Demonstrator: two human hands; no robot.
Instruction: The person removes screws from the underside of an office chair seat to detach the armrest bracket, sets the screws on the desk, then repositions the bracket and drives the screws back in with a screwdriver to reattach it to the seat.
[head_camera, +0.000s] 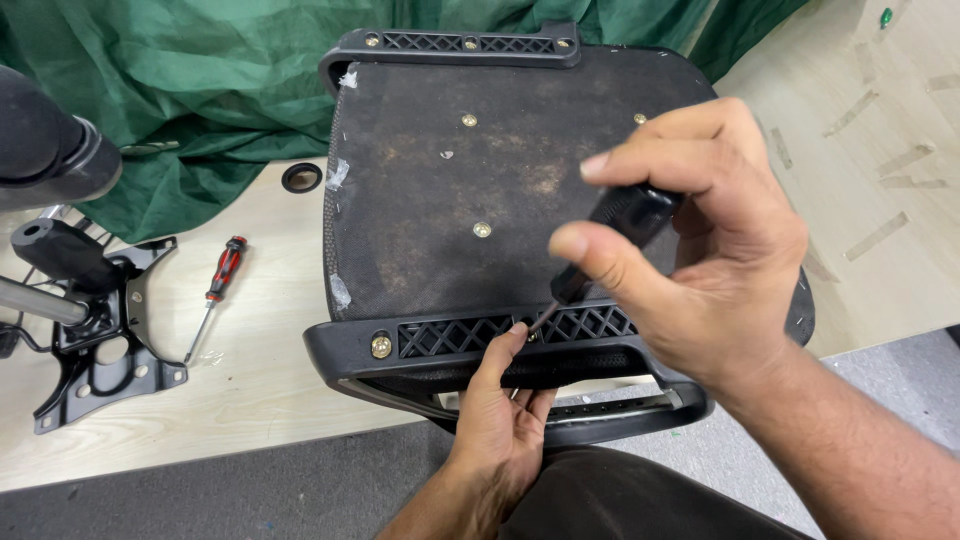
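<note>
The seat (480, 190) lies upside down on the table (250, 390), its near edge overhanging toward me. My right hand (720, 250) is closed around a black screwdriver (610, 240), thumb and forefinger pinching the handle, the shaft angling down to a screw at the middle of the seat's near rail (470, 335). My left hand (505, 420) comes up from below that rail – fingers curled under it, one fingertip resting right beside the tip to steady it. On the seat's underside three brass screws (482, 229) show seated, and a larger bolt (381, 346) sits at the rail's left end; the far rail's screws look in place too. So I judge the work part-way: this middle fastener is in hand, and whether others need turning I cannot tell. Left of the seat lie a red screwdriver (215, 295) and, further left, a black bracket (100, 340). Behind the seat – green cloth (200, 90).
</note>
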